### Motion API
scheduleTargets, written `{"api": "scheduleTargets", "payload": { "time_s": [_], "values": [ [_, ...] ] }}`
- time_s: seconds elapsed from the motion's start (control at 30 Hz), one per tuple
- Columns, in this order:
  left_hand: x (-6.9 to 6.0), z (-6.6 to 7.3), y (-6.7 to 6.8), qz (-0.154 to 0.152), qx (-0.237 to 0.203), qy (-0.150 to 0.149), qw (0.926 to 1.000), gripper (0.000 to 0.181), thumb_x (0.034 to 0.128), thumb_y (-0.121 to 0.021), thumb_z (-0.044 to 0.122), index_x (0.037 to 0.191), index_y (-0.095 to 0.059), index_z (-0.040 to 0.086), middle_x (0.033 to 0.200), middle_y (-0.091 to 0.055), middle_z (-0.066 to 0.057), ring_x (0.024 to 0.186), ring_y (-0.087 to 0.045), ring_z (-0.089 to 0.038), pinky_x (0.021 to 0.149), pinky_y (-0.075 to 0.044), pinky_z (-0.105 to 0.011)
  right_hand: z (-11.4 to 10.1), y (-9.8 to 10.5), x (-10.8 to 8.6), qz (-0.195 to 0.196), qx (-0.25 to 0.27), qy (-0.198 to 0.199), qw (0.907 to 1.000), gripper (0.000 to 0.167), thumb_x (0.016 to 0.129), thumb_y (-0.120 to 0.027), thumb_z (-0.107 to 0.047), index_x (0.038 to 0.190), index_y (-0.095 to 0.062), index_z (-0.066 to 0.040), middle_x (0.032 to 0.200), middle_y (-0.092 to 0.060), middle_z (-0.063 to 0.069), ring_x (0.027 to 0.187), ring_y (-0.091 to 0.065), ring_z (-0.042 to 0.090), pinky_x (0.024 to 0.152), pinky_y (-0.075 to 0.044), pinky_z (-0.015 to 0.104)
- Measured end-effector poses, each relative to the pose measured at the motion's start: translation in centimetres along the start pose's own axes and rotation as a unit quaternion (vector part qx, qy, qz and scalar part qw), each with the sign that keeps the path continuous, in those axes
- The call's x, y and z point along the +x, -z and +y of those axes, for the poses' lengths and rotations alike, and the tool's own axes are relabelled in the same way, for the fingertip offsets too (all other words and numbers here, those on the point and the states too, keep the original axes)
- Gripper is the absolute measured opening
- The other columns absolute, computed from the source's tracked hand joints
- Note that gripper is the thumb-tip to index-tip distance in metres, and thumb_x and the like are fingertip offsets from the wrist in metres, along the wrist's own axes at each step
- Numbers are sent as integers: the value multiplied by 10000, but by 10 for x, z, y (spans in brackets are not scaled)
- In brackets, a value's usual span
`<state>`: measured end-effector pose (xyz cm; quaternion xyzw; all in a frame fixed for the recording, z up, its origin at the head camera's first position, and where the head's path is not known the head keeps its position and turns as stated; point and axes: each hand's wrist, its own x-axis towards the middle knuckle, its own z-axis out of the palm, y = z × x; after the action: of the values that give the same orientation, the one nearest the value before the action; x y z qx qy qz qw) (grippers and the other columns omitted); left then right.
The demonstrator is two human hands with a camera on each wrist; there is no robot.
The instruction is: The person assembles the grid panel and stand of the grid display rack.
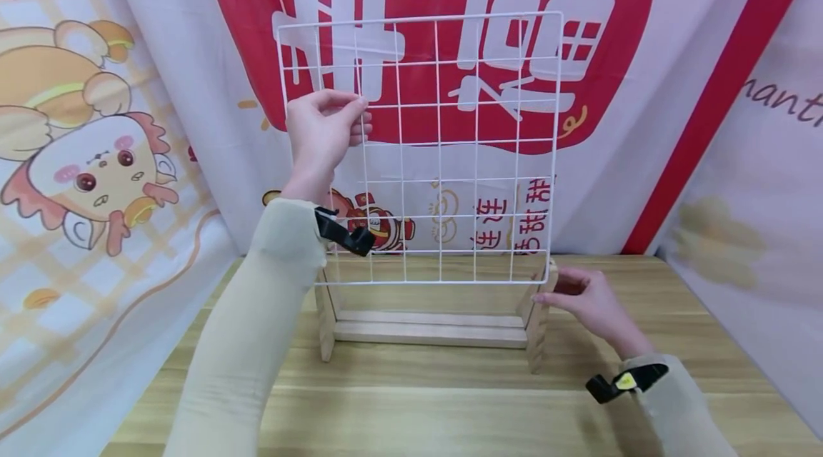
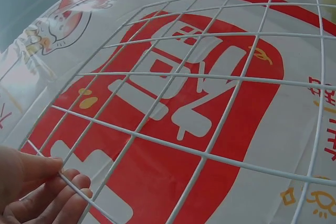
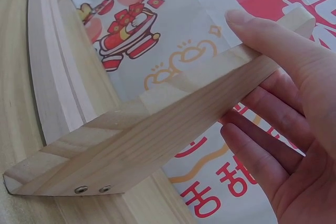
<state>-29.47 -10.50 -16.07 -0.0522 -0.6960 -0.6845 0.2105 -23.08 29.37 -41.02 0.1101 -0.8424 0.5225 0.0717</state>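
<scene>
The grid (image 1: pixel 439 143) is in the middle, made of thin white wire, and it stands up tall above the wood stand (image 1: pixel 431 334). Nearest are two pale sleeves (image 1: pixel 234 343), with a black strap (image 1: pixel 343 232) at each wrist. The stand sits on the wood table (image 1: pixel 398 414) and has two legs with long bars between them. Low on the right leg (image 3: pixel 157 129) are two small screws (image 3: pixel 81 189). The right hand (image 1: pixel 588 300) holds the top of that leg, its thumb along the edge and its bent fingers on the other side, a little spread. The left hand (image 1: pixel 321 132) is higher up, near the grid's left side, its thumb and finger pinching one wire. It is hard to tell if the grid's low edge touches the stand. Far back hangs a white cloth with a big red patch (image 1: pixel 418 82).
</scene>
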Motion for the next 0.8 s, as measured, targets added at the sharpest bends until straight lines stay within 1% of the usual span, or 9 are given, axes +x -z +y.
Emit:
{"api": "scheduleTargets", "payload": {
  "time_s": [0.13, 0.2, 0.27, 0.37, 0.47, 0.6, 0.7, 0.8],
  "values": [
    [0, 0, -3, 44, -206, -397, 9990, 276, 896, -786, 326, 1101, -780, 141, 1042, -748, -97, 892, -738, -237, 807, -605, -280, 1, -2, 1, 34, -67, -79, 9999, 413, 849, -866, -234, 1165, -729, -5, 1006, -747, 98, 876, -689, 176, 741, -593, 281],
    [0, 0, -3, 66, -278, -516, 9983, 284, 891, -787, 338, 1100, -782, 146, 1046, -749, -94, 887, -738, -230, 798, -606, -275, 0, -2, 1, 44, -65, -108, 9999, 408, 847, -867, -233, 1155, -730, -3, 1000, -746, 96, 877, -688, 183, 745, -595, 284],
    [0, 2, -4, 77, -349, -563, 9978, 286, 886, -790, 341, 1097, -784, 148, 1037, -751, -85, 879, -738, -224, 809, -606, -290, 0, -1, 1, 55, -93, -108, 9999, 403, 851, -863, -237, 1152, -730, -4, 997, -745, 92, 876, -687, 188, 747, -593, 284],
    [1, 7, -5, 78, -483, -602, 9970, 278, 883, -795, 328, 1092, -788, 145, 1016, -753, -77, 880, -739, -229, 826, -606, -310, -1, 0, 1, 81, -125, -21, 9999, 362, 851, -864, -225, 1106, -735, -3, 961, -746, 76, 852, -686, 186, 734, -591, 284],
    [0, 12, -8, 74, -573, -625, 9964, 277, 888, -795, 311, 1100, -785, 133, 1010, -754, -73, 888, -740, -227, 827, -604, -299, 0, 1, 2, 61, -140, -22, 9999, 349, 852, -863, -230, 1099, -741, -14, 951, -746, 72, 843, -684, 179, 724, -588, 282],
    [-1, 15, -12, 106, -583, -701, 9958, 274, 897, -788, 306, 1107, -778, 130, 1030, -753, -76, 897, -739, -214, 819, -600, -271, 1, 3, 3, -7, -17, -164, 9999, 429, 851, -863, -252, 1191, -734, -25, 1024, -749, 98, 897, -694, 188, 762, -592, 285],
    [-1, 14, -14, 164, -536, -791, 9953, 264, 899, -784, 316, 1098, -780, 142, 1042, -752, -79, 896, -738, -208, 828, -600, -280, 2, 5, 3, -50, 29, -254, 9997, 508, 853, -860, -284, 1264, -707, -25, 1088, -744, 109, 940, -694, 204, 792, -591, 290],
    [-1, 11, -16, 180, -494, -897, 9946, 266, 900, -783, 323, 1098, -781, 145, 1055, -750, -88, 897, -736, -207, 834, -600, -289, 3, 6, 3, -44, 41, -279, 9996, 522, 849, -861, -308, 1274, -707, -47, 1108, -745, 94, 954, -698, 209, 799, -593, 291]
  ]
}}
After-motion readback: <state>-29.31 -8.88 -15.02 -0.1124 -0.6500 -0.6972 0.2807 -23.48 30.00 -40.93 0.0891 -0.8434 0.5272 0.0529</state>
